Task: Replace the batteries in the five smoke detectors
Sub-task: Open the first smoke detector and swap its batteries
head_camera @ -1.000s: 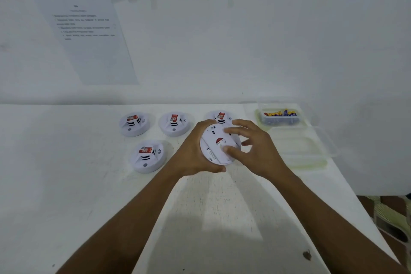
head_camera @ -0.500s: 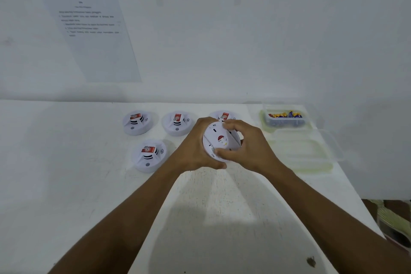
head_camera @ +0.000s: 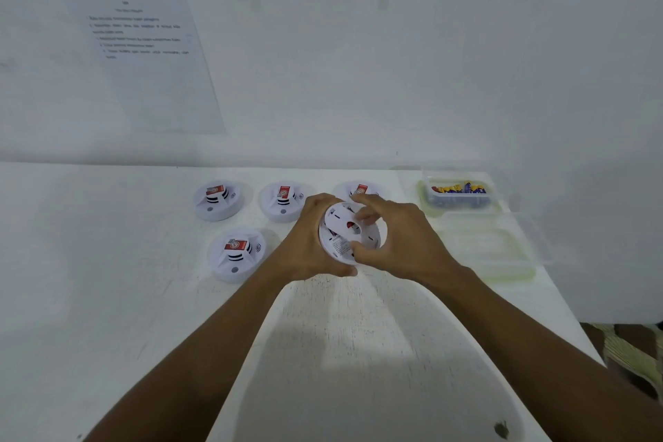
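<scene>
Now left hand [head_camera: 308,239] gripping smoke detector [head_camera: 337,248], right hand [head_camera: 400,242] pinching its back cover [head_camera: 343,222], cover newly tilted loose

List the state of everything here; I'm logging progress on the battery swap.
Held detector: lifted, underside towards camera.
Left hand: grips its rim.
Right hand: fingers curled on its back plate.
Other four detectors: face up on table.
Battery tub: open, batteries inside.
Lid: off, beside tub.

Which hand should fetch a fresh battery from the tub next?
Right. The right hand lies nearer the battery tub, its fingers only pinching the back plate; the left hand grips the smoke detector by its rim.
</scene>
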A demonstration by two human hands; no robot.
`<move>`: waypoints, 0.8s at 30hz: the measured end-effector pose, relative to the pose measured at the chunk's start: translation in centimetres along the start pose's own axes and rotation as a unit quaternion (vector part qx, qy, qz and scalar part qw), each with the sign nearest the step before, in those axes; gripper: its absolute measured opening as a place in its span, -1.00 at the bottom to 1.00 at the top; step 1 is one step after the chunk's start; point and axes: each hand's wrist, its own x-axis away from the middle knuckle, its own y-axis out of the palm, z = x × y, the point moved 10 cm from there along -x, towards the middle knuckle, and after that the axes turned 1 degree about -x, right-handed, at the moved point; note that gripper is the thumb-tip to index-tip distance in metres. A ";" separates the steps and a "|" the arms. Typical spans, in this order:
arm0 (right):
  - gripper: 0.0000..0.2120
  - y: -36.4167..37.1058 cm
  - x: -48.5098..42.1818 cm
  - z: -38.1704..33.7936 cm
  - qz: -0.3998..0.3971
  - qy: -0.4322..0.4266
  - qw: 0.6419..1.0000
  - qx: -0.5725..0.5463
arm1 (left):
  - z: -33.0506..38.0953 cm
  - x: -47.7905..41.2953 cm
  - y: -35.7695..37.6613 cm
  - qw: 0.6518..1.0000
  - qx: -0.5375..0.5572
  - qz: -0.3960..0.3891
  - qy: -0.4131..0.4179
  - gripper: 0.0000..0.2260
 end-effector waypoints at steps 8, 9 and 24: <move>-0.38 -1.9 0.4 3.0 0.019 0.019 0.997 -0.070 | -3.3 2.4 -3.4 0.998 -0.043 0.019 -0.031 -0.09; -0.38 -1.4 0.4 3.9 0.003 0.030 0.998 -0.059 | -3.6 2.7 -3.8 0.998 -0.045 0.021 -0.038 -0.09; -0.72 2.9 0.5 7.0 0.027 0.140 0.966 -0.216 | -3.5 2.1 -2.8 0.999 -0.012 -0.030 -0.041 -0.07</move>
